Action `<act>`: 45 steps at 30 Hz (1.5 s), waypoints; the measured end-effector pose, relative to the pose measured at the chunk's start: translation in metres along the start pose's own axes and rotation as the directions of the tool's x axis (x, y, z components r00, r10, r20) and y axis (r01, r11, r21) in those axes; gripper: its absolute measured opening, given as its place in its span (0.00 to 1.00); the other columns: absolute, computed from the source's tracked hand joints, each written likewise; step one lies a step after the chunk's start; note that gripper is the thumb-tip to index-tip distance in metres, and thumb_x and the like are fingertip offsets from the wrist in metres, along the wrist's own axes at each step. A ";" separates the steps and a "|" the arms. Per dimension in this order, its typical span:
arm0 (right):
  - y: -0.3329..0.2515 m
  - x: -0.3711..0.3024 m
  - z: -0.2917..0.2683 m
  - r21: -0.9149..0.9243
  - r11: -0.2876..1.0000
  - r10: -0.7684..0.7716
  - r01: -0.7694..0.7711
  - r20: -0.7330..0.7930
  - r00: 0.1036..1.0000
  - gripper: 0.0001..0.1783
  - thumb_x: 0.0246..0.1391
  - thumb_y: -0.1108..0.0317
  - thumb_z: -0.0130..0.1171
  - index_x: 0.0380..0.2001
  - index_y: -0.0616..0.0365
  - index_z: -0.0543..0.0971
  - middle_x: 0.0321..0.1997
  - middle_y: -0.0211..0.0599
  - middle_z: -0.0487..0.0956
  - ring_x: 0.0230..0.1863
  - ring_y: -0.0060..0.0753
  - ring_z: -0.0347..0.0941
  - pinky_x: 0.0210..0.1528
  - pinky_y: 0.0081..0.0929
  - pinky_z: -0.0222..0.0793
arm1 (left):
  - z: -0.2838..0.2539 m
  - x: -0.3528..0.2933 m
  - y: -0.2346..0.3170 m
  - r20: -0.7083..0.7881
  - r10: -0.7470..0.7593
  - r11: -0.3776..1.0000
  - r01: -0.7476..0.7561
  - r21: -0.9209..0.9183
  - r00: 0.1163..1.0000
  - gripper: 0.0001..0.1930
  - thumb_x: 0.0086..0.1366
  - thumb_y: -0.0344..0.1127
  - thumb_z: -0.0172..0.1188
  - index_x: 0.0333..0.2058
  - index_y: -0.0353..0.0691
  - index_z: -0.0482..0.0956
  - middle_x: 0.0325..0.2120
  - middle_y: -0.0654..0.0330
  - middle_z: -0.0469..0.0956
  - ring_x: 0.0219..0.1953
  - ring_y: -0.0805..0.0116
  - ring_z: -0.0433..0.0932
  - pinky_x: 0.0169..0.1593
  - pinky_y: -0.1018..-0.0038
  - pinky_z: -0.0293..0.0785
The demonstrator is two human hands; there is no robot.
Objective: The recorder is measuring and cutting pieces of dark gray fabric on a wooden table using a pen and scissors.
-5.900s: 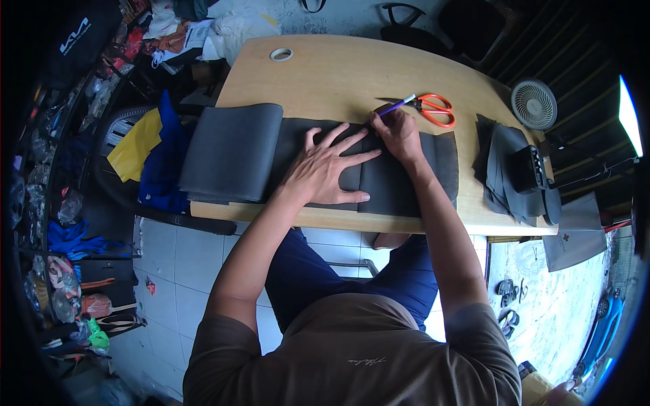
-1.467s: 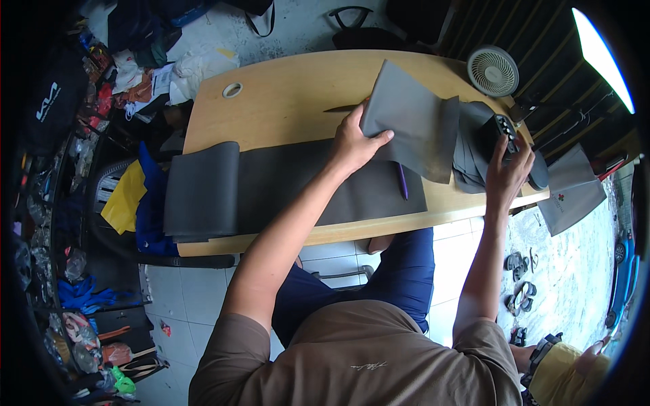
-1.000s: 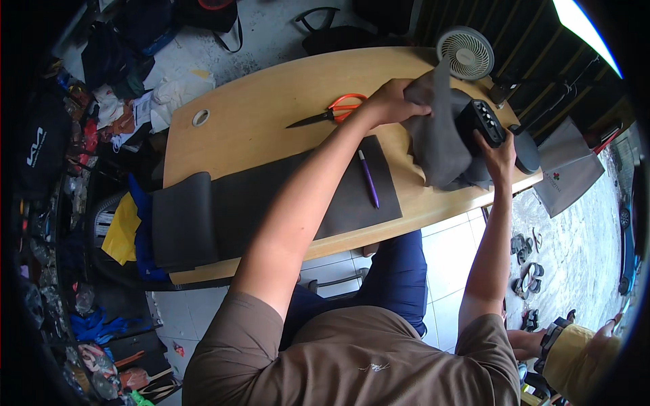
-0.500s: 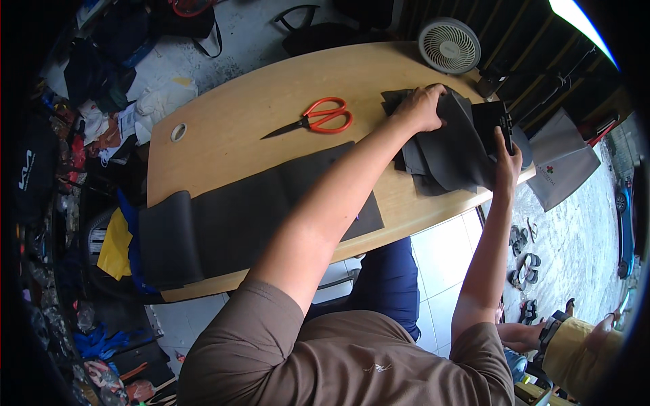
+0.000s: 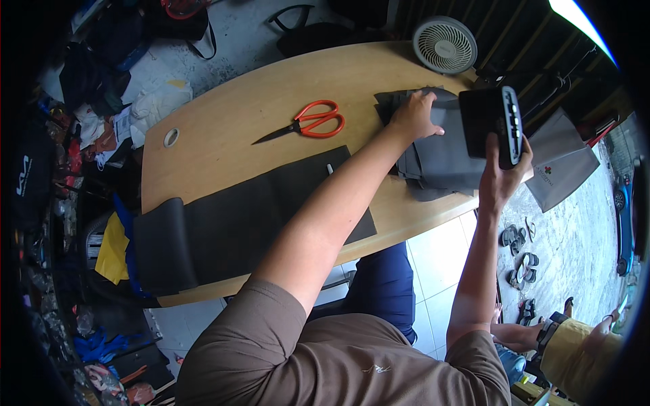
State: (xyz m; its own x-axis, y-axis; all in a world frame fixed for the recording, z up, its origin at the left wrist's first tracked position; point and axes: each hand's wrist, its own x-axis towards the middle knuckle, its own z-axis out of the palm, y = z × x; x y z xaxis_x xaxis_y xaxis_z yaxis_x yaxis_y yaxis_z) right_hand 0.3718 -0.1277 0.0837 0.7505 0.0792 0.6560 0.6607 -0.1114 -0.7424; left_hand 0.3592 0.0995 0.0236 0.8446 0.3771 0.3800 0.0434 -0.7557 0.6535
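Observation:
My right hand (image 5: pixel 501 181) grips a black box-shaped device (image 5: pixel 482 116) with a silver edge and a row of small parts along it. It is tilted and held above the right end of the table. Over a stack of dark grey cut sheets (image 5: pixel 440 159), my left hand (image 5: pixel 414 120) has thumb and fingers spread, touching or just above the top sheet. Orange-handled scissors (image 5: pixel 318 123) lie left of that hand, blades pointing left. A long dark sheet (image 5: pixel 250 220), rolled at its left end, runs along the near edge beneath my left forearm.
A round fan (image 5: pixel 444 46) stands at the table's far right corner. On the wooden table (image 5: pixel 223 128) sit a tape roll (image 5: pixel 172 138) and a white pen-like stick (image 5: pixel 330 169). A grey bag (image 5: pixel 558 162) hangs off the right side; another person (image 5: pixel 575 352) is at lower right.
My right hand has lifted the black device up off the sheets and turned its silver edge into view. My left hand's fingers have spread, and the raised top sheet now lies flatter.

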 end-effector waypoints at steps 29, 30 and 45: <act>0.018 -0.025 0.030 -0.569 0.812 -0.050 0.129 0.153 0.987 0.62 0.67 0.39 0.75 0.80 0.81 0.58 0.75 0.78 0.63 0.75 0.75 0.70 0.78 0.53 0.68 | -0.212 -0.204 0.053 -0.304 0.166 0.977 -0.115 0.179 0.938 0.26 0.70 0.30 0.73 0.66 0.43 0.84 0.59 0.51 0.80 0.59 0.49 0.84 0.63 0.59 0.83; 0.016 -0.027 0.030 -0.578 0.778 -0.236 0.247 0.097 0.967 0.51 0.73 0.45 0.71 0.78 0.78 0.64 0.72 0.72 0.66 0.68 0.66 0.74 0.73 0.48 0.71 | -0.229 -0.228 0.054 -0.286 0.133 0.978 -0.078 0.194 0.949 0.25 0.71 0.30 0.73 0.66 0.43 0.84 0.59 0.51 0.80 0.59 0.50 0.85 0.62 0.59 0.83; -0.080 -0.198 0.105 -0.030 0.914 -0.255 0.404 0.732 0.632 0.22 0.69 0.64 0.71 0.55 0.64 0.73 0.47 0.60 0.79 0.46 0.67 0.80 0.50 0.57 0.77 | -0.331 -0.475 0.002 -0.343 -0.311 0.555 0.462 0.691 0.886 0.26 0.73 0.49 0.70 0.68 0.60 0.86 0.75 0.54 0.72 0.79 0.43 0.66 0.80 0.44 0.58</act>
State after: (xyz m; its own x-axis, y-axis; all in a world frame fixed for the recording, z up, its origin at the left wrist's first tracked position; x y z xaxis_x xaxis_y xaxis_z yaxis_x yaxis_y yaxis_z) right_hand 0.1715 -0.0308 -0.0010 0.3162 0.8037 0.5041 0.9067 -0.0996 -0.4099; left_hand -0.2183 0.0961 0.0613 0.5521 0.7528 0.3585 0.7834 -0.6156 0.0860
